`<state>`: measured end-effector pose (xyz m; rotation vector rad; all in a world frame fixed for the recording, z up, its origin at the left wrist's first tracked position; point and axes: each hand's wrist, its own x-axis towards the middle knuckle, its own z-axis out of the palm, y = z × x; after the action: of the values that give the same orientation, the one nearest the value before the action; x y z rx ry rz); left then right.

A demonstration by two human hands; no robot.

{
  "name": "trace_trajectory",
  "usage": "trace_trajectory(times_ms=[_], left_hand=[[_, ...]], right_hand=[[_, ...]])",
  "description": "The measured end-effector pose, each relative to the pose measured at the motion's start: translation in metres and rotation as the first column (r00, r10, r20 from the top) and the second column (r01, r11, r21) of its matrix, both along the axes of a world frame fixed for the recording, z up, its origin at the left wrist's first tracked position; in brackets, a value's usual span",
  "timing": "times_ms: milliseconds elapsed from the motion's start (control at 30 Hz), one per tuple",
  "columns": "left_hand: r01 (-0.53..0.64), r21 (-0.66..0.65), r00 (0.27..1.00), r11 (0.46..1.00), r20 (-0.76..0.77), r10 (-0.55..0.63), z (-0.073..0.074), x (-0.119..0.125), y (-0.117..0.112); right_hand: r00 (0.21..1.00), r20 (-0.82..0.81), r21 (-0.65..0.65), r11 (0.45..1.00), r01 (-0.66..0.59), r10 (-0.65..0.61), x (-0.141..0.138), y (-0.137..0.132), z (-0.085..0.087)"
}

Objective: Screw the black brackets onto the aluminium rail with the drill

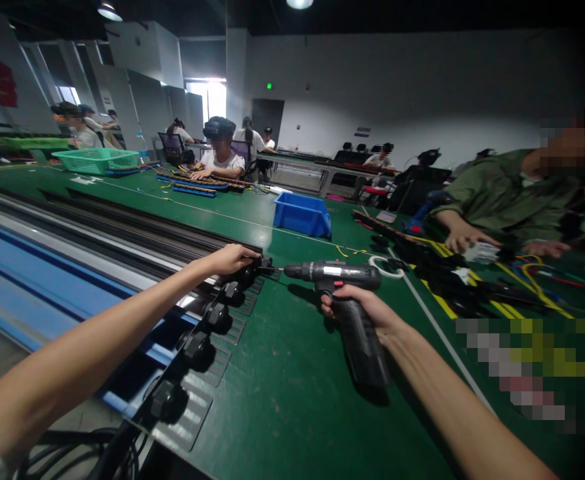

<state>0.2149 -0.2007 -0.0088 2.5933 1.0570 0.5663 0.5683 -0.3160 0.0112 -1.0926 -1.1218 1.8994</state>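
In my right hand [355,300] is a black cordless drill [332,272], with my fingers wrapped round its grip and a finger by the red trigger. Its thin bit points left at the farthest end fitting of a row of long profiles [122,230]. There my left hand [235,259] holds the black end plate [257,263], fingers bent over its top. Whether the bit touches a screw is too small to tell. Black cable glands [199,350] stick out from the nearer profile ends, above flat slotted tabs [187,417].
A blue bin [302,215] stands beyond the drill, near a white ring [386,267]. A green basket [96,160] sits far left. Across the green table [282,373], a person in a green jacket [502,193] handles parts among cables. Black cables [79,453] hang at lower left.
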Motion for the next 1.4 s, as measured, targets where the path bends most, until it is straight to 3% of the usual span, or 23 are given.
trace_trajectory(times_ms=[1400], left_hand=[[0.015, -0.007, 1.0, 1.0, 0.017, -0.015, 0.0046, 0.0021, -0.0014]], right_hand=[[0.985, -0.173, -0.133, 0.991, -0.023, 0.0, -0.0052, -0.0011, -0.0076]])
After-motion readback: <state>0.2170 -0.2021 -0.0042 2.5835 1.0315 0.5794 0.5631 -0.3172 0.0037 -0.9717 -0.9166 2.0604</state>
